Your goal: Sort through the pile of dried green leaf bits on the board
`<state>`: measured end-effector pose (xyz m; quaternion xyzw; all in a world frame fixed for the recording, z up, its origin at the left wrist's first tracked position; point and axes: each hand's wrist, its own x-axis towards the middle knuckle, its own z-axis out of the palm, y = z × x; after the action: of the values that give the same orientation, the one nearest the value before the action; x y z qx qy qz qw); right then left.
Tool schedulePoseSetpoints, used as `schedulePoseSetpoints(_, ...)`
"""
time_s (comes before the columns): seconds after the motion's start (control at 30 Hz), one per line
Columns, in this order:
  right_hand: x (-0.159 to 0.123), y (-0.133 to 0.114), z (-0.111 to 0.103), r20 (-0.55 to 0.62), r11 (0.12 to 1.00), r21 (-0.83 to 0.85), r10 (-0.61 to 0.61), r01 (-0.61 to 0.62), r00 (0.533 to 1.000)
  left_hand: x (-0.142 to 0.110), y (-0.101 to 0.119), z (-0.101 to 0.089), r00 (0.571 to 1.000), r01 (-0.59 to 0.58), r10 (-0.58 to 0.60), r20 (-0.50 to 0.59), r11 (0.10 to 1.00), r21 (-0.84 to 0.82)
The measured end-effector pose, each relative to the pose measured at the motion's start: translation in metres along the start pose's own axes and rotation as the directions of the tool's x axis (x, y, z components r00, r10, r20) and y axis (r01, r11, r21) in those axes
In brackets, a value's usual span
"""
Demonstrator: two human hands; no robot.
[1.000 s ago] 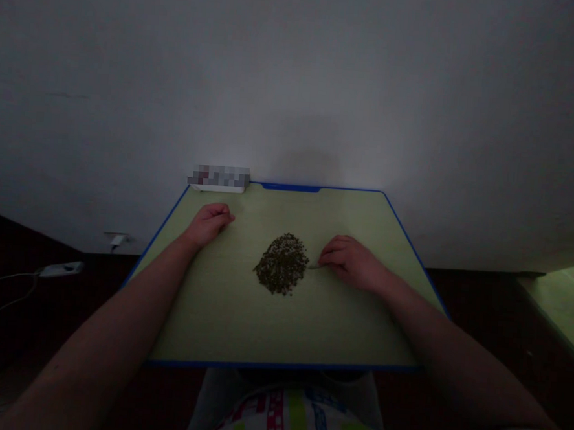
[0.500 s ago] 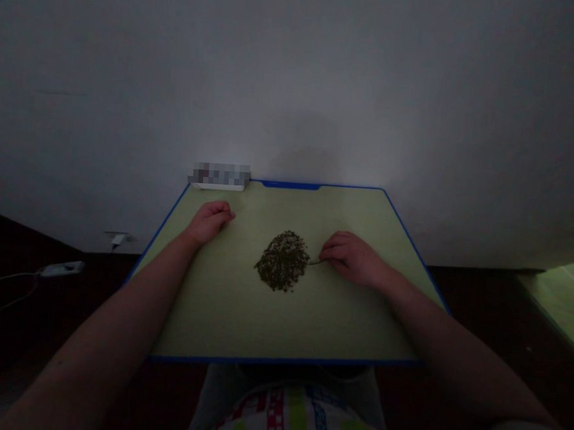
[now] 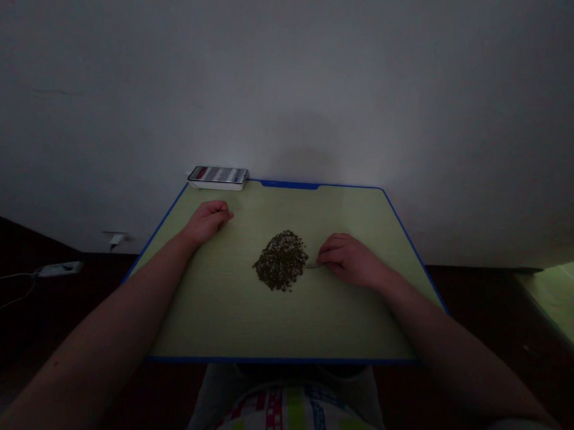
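Note:
A loose heap of small dark brown-green grains [image 3: 281, 261] lies in the middle of a pale table [image 3: 285, 325]. At the heap's right side, my right hand [image 3: 348, 260] pinches a thin, slender tool [image 3: 312, 265]. The tool's tip points left and reaches the edge of the grains; its exact kind is too small and dim to tell. My left hand [image 3: 207, 222] rests on the table to the left of the heap and apart from it. Its fingers are curled closed, and nothing shows in them.
On the table's back left corner, a phone [image 3: 219, 174] with a lit screen lies on a white box [image 3: 215, 185]. A grey wall [image 3: 295, 79] stands behind the table. A power strip [image 3: 60, 269] with cords is at the left, below a wall plug [image 3: 117, 239].
The tool's tip at the right edge of the heap has shifted slightly, and my right hand hardly moved. My left hand stays in place.

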<state>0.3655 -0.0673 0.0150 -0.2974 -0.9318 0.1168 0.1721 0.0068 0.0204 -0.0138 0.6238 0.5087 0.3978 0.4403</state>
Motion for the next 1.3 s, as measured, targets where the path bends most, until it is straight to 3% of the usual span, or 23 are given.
schedulePoseSetpoints(0.97,0.0,-0.004,-0.006,0.095,0.992,0.106,-0.082,0.072,0.992,0.002,-0.003,-0.001,1.0,-0.022,0.022,-0.007,1.0,0.01)
schedulePoseSetpoints(1.3,-0.007,-0.005,-0.023,0.175,0.983,0.178,-0.073,0.041,0.982,0.002,-0.003,0.0,1.0,-0.019,0.019,-0.001,0.998,-0.063)
